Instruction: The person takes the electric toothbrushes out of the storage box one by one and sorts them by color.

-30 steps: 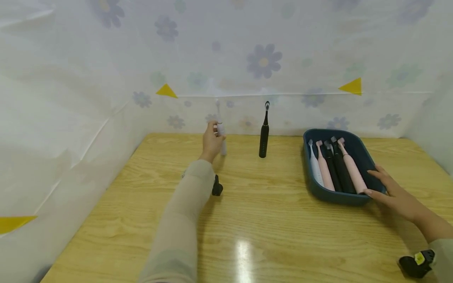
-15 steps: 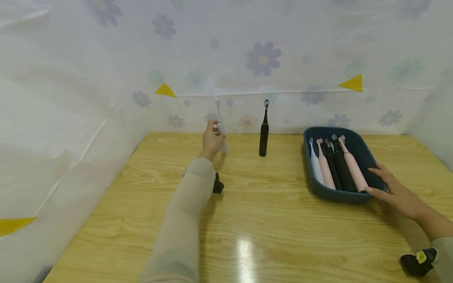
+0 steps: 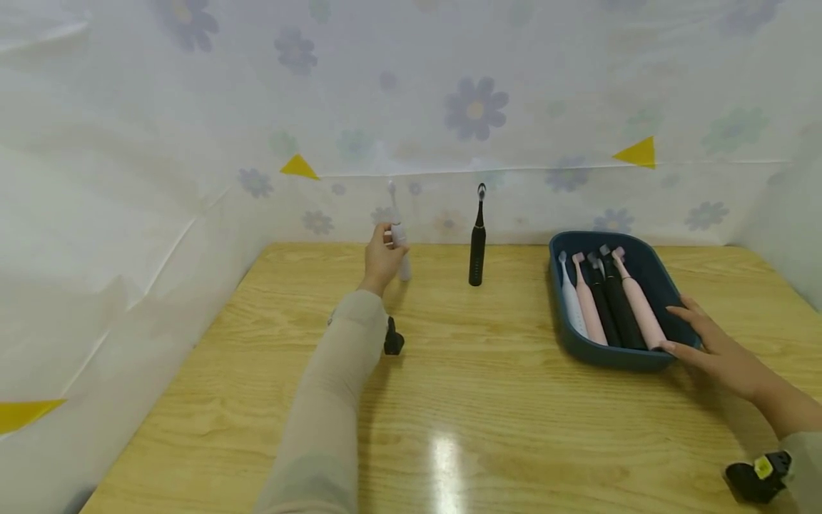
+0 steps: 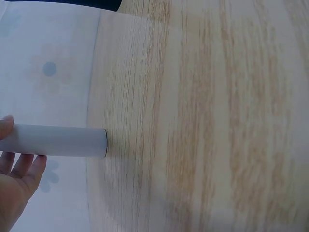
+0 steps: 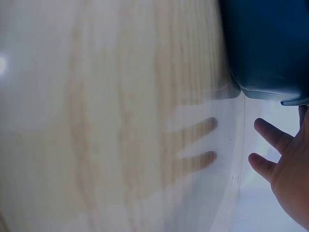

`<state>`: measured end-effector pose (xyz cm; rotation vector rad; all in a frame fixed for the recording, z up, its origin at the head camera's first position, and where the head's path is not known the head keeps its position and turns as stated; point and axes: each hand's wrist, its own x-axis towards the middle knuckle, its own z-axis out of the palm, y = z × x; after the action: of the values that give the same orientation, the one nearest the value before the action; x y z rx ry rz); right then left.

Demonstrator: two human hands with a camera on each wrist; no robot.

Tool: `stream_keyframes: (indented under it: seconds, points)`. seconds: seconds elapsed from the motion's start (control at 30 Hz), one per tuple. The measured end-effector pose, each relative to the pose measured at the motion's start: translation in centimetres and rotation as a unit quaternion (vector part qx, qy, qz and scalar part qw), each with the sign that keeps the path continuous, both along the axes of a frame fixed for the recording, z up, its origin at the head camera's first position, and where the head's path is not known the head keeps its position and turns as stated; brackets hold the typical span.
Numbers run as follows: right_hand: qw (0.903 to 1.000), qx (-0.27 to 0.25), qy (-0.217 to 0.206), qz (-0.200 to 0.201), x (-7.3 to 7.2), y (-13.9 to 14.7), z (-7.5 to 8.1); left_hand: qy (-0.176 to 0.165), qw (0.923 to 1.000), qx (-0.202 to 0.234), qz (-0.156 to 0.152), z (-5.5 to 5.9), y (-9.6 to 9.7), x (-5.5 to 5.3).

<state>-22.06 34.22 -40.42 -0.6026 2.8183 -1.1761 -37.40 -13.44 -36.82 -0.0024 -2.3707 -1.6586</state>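
My left hand (image 3: 383, 262) grips a white electric toothbrush (image 3: 404, 267) by its handle, with the brush head upward near the back wall. In the left wrist view, thumb and fingers lie on opposite sides of the toothbrush handle (image 4: 72, 141), its base end at the wooden surface. To its right a black electric toothbrush (image 3: 477, 257) stands upright on the table. My right hand (image 3: 722, 353) rests at the near right corner of a dark blue bin (image 3: 613, 358), thumb on the rim. In the right wrist view, two fingers (image 5: 273, 135) extend beside the bin wall (image 5: 270, 53).
Inside the bin lie several electric toothbrushes: white, pink (image 3: 644, 314) and black (image 3: 621, 314). The bin stands at the right of the wooden table (image 3: 488, 414). A flower-patterned sheet (image 3: 539, 86) hangs behind the table's back edge, with yellow triangles (image 3: 637, 153) on it.
Both hands keep nearly the same places. The white toothbrush stays upright in my left hand, and the view shifts only slightly.
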Motion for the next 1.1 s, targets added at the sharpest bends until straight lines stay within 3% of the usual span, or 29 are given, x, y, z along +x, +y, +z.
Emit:
stream_keyframes:
  seconds: [0.17,0.43,0.67,0.9,1.1]
  points:
    - [1.0000,0.003,0.002,0.000,-0.2,-0.1,0.1,0.000,1.0000,0.007,0.000,0.2,-0.2,0.4]
    - [0.9999,0.008,0.010,-0.003,-0.7,-0.1,0.4,0.028,0.9996,0.006,0.000,0.7,-0.7,1.0]
    - [0.9999,0.000,0.012,0.001,-0.6,-0.3,0.2,0.012,0.9993,0.036,0.000,0.8,-1.3,2.3]
    - [0.9999,-0.001,0.015,0.003,-0.3,-0.4,-0.2,0.047,0.9969,0.062,0.007,0.8,-1.0,3.6]
    - [0.9998,0.004,0.019,0.001,-0.1,-0.2,-0.2,0.060,0.9952,0.068,-0.036,1.0,0.1,5.1]
